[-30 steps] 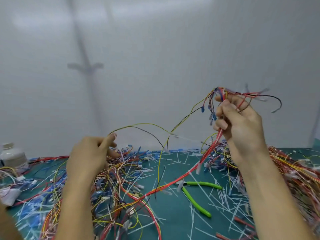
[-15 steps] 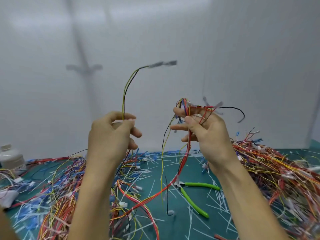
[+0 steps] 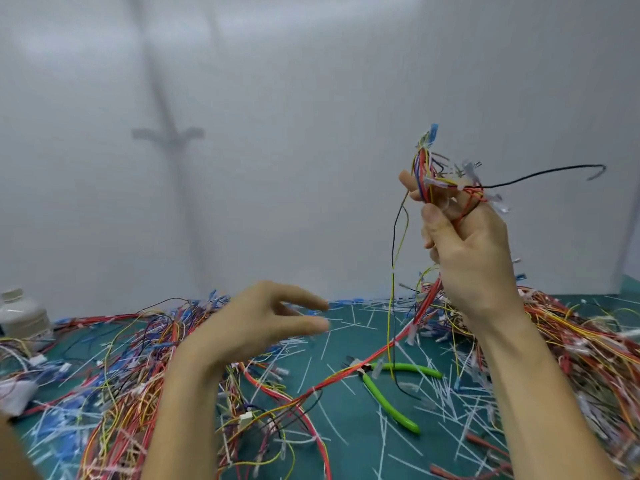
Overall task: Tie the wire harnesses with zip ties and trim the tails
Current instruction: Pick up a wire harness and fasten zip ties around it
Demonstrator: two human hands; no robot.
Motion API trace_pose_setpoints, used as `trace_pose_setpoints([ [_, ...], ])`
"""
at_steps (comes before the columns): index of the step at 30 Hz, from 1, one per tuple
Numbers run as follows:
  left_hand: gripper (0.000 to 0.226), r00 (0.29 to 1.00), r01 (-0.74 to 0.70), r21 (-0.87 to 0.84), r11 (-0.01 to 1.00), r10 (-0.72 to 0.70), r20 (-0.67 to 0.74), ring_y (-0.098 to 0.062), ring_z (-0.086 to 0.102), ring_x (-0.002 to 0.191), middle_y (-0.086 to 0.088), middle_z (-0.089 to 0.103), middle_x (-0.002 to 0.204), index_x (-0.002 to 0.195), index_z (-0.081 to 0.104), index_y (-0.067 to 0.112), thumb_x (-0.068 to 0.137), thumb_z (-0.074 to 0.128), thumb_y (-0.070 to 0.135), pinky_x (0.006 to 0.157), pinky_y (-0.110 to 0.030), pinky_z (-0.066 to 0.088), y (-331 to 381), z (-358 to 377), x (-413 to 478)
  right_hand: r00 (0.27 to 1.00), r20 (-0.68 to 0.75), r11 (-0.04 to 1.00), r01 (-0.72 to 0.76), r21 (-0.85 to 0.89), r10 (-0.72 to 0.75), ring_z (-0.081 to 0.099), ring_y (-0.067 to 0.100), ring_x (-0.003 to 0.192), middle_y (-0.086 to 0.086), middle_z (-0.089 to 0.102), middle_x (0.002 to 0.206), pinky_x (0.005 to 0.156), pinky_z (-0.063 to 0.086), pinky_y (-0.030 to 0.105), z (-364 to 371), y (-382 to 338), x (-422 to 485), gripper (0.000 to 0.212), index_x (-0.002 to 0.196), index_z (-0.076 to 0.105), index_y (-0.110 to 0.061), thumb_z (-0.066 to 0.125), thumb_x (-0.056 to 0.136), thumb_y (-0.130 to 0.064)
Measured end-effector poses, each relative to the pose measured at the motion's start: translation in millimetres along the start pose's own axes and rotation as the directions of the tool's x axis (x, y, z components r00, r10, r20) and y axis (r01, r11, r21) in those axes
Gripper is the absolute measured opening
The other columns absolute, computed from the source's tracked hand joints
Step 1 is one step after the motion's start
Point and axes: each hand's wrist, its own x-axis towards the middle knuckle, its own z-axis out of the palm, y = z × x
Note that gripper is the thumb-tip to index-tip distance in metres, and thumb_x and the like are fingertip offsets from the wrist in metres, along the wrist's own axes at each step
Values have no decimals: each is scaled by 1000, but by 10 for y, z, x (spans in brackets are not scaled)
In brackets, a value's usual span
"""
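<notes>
My right hand [image 3: 467, 251] is raised at the right and grips a bundle of coloured wires [image 3: 427, 168], red, yellow, blue and black. Their connector ends stick up above my fingers and a black wire arcs off to the right. The bundle's red strand [image 3: 398, 342] trails down to the green mat. My left hand [image 3: 256, 323] hovers low at the centre-left, blurred, with its fingers spread and nothing in it. Green-handled cutters [image 3: 388, 393] lie on the mat between my forearms.
Tangled wire harnesses are heaped at the left [image 3: 114, 375] and the right [image 3: 588, 358] of the green mat [image 3: 349, 441]. Cut white zip-tie tails [image 3: 443, 393] litter the mat. A white bottle [image 3: 20, 317] stands at the far left by the white wall.
My left hand let go of the yellow-black wire and dropped toward the mat with fingers spread. My right hand moved up and to the right with the bundle.
</notes>
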Motion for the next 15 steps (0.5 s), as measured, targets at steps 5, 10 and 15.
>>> trace_pose_setpoints([
  [5,15,985,-41,246,968,-2,172,5,66,60,8,76,75,85,80,28,73,84,37,56,-13,47,177,358,186,1000,11,998,8,60,-8,42,7,66,-19,67,89,55,36,12,4,-48,-14,29,122,68,-33,51,102,-22],
  [10,9,998,-48,188,981,57,-40,-5,68,56,6,71,65,75,73,19,82,74,24,56,-20,52,92,306,212,1000,0,981,-20,195,20,52,10,61,-4,73,113,51,43,20,17,-97,-35,19,105,65,-42,50,102,-30],
  [15,10,861,-232,-159,960,127,-493,-12,65,52,8,65,63,80,66,16,90,68,18,59,-35,58,110,177,184,977,19,922,-207,328,212,51,9,50,6,76,96,52,46,18,89,-74,-64,14,110,61,-28,49,103,-26],
])
